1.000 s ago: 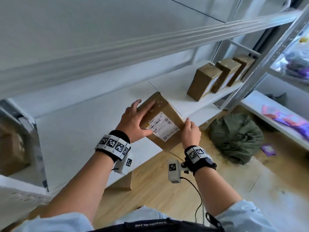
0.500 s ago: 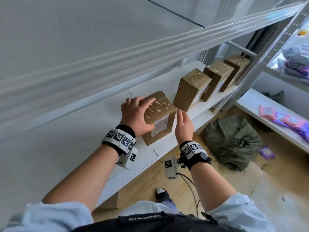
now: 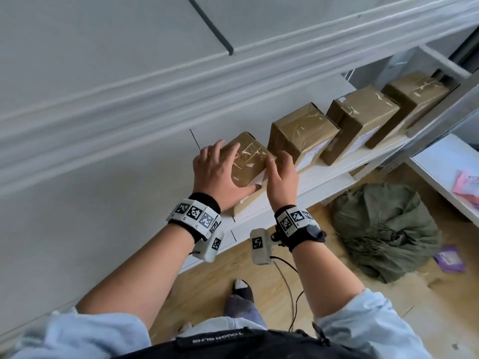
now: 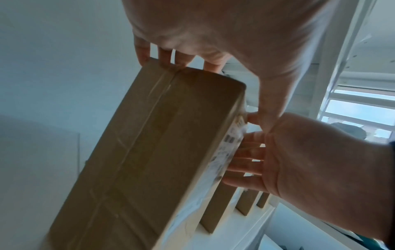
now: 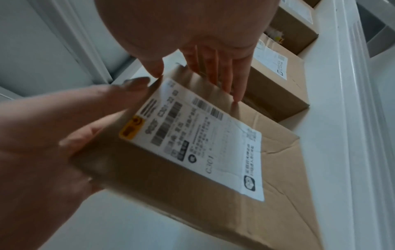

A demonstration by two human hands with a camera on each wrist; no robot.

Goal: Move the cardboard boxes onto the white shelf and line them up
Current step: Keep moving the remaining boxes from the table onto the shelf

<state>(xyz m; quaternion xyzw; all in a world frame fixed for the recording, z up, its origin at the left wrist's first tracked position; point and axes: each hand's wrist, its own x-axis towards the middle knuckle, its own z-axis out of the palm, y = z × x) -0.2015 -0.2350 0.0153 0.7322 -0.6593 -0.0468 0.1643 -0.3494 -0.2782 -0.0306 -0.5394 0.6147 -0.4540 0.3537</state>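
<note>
A taped brown cardboard box with a white label on its front stands at the left end of a row on the white shelf. My left hand grips it: fingers hook over the far top edge, thumb on the labelled face. My right hand presses straight fingers against its right side. Three more boxes stand in line to the right: the nearest, the middle one and the far one. The held box leans slightly and its foot is hidden.
The upper shelf board hangs low over the row. A grey metal post closes the shelf's right end. On the wooden floor lie a green bag and a purple packet. A second white shelf at right holds pink packets.
Both hands turned the box from lying tilted to upright and carried it right along the shelf, up beside the nearest box. The right hand went from its lower corner to its right side.
</note>
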